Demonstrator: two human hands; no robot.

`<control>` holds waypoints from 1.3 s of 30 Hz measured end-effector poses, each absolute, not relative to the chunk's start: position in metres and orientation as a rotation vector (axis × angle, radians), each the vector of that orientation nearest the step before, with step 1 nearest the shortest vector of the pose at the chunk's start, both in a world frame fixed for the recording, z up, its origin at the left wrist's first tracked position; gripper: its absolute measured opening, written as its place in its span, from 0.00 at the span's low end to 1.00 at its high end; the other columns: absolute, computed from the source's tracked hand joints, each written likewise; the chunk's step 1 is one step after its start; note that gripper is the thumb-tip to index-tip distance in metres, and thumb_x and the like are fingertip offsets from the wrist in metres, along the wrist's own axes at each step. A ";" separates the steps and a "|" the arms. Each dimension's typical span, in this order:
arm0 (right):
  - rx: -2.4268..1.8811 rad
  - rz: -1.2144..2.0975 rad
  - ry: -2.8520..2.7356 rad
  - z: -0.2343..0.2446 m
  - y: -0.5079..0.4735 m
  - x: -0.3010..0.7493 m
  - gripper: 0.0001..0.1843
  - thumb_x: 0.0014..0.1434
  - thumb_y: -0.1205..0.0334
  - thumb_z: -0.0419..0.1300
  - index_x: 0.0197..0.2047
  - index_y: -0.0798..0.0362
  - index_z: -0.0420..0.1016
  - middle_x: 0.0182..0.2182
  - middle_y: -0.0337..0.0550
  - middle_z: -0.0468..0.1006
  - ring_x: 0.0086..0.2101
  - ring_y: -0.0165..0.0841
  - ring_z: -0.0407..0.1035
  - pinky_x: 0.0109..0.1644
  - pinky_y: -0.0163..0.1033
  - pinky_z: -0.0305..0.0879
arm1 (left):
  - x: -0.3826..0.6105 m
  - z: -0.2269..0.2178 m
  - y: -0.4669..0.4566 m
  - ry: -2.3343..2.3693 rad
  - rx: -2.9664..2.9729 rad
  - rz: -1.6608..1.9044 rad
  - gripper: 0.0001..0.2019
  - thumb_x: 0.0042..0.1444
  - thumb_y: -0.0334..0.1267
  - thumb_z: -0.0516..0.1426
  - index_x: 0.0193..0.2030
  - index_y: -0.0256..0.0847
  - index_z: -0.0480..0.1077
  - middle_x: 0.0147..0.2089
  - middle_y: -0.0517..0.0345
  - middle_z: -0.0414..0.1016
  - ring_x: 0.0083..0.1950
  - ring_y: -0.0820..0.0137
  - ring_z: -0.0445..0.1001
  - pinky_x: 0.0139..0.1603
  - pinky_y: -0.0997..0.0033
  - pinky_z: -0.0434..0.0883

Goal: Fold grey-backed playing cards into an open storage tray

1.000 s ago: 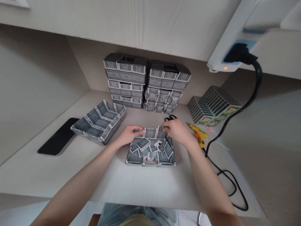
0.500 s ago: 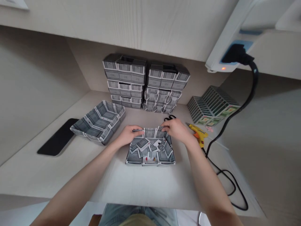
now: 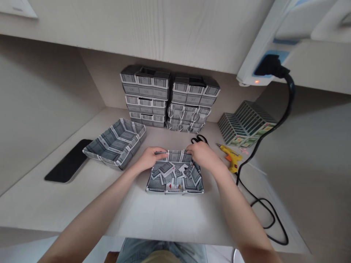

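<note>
In front of me stands a box made of playing cards (image 3: pixel 175 190), its inside strewn with cut card pieces (image 3: pixel 167 171). My left hand (image 3: pixel 151 157) pinches the far left part of its rim, thumb inside and fingers behind the wall. At the far right corner my right hand (image 3: pixel 202 155) is closed on the same rim; its fingertips are partly hidden. Just behind that hand lie black-handled scissors (image 3: pixel 199 138), their blades out of sight. A yellow glue gun (image 3: pixel 231 157) rests on the table to the right.
A second card box (image 3: pixel 117 142) sits to the left beside a black phone (image 3: pixel 68 160). Stacked card boxes (image 3: pixel 146 86) stand at the back wall. A black cord (image 3: pixel 285 109) hangs from a power strip (image 3: pixel 251 69) and loops over the right side.
My right hand has shifted slightly left and down along the far rim, uncovering more of the scissor handles. The left hand stays at its place; the view has tilted a little.
</note>
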State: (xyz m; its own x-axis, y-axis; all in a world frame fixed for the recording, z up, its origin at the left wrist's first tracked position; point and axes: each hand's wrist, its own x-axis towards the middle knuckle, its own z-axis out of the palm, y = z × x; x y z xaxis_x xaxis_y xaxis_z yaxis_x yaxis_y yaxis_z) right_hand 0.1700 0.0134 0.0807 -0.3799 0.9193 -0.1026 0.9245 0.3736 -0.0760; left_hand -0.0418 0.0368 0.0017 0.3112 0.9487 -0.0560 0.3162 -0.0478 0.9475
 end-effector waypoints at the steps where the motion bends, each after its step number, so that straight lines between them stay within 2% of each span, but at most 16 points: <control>1: 1.724 -0.170 2.564 0.080 0.014 0.170 0.14 0.55 0.70 0.49 0.33 0.59 0.77 0.30 0.53 0.78 0.35 0.34 0.70 0.37 0.32 0.57 | -0.042 0.001 0.037 1.193 1.571 0.791 0.16 0.41 0.48 0.60 0.31 0.36 0.74 0.34 0.56 0.77 0.36 0.67 0.72 0.39 0.72 0.68; 9: 1.695 -0.371 2.662 0.073 0.021 0.180 0.14 0.55 0.69 0.50 0.33 0.56 0.77 0.30 0.47 0.78 0.33 0.30 0.70 0.36 0.30 0.57 | -0.041 -0.001 0.037 1.217 1.536 0.799 0.16 0.40 0.47 0.60 0.32 0.36 0.74 0.35 0.56 0.77 0.36 0.68 0.72 0.39 0.72 0.68; 15: 1.705 -0.526 2.727 0.066 0.024 0.182 0.15 0.52 0.74 0.51 0.36 0.55 0.78 0.32 0.47 0.79 0.35 0.30 0.70 0.35 0.28 0.57 | -0.041 -0.002 0.039 1.205 1.529 0.808 0.16 0.40 0.46 0.61 0.32 0.35 0.75 0.34 0.55 0.77 0.35 0.68 0.72 0.38 0.72 0.67; 22: 1.644 -0.431 2.726 0.069 0.020 0.180 0.14 0.52 0.72 0.50 0.27 0.58 0.77 0.24 0.48 0.77 0.26 0.29 0.66 0.30 0.31 0.52 | -0.040 -0.006 0.039 1.166 1.579 0.852 0.13 0.41 0.44 0.60 0.29 0.36 0.74 0.31 0.58 0.77 0.32 0.70 0.71 0.36 0.74 0.67; 32: 1.611 -0.422 2.783 0.061 0.027 0.183 0.13 0.53 0.71 0.51 0.25 0.56 0.76 0.23 0.46 0.76 0.26 0.28 0.66 0.30 0.30 0.51 | -0.037 -0.009 0.039 1.151 1.575 0.902 0.12 0.41 0.44 0.60 0.29 0.36 0.75 0.32 0.55 0.78 0.34 0.69 0.73 0.39 0.73 0.67; 36: 1.626 -0.604 2.806 0.057 0.031 0.186 0.12 0.54 0.69 0.52 0.29 0.55 0.77 0.27 0.44 0.78 0.29 0.29 0.69 0.32 0.30 0.55 | -0.036 -0.011 0.038 1.174 1.548 0.923 0.14 0.41 0.44 0.60 0.32 0.36 0.76 0.35 0.53 0.78 0.36 0.67 0.74 0.41 0.70 0.68; 39: 1.604 -0.822 2.814 0.057 0.032 0.191 0.11 0.55 0.63 0.54 0.38 0.53 0.77 0.34 0.43 0.79 0.34 0.31 0.70 0.37 0.31 0.59 | -0.036 -0.011 0.037 1.199 1.587 0.932 0.14 0.41 0.45 0.60 0.32 0.36 0.76 0.36 0.53 0.78 0.37 0.67 0.74 0.42 0.70 0.68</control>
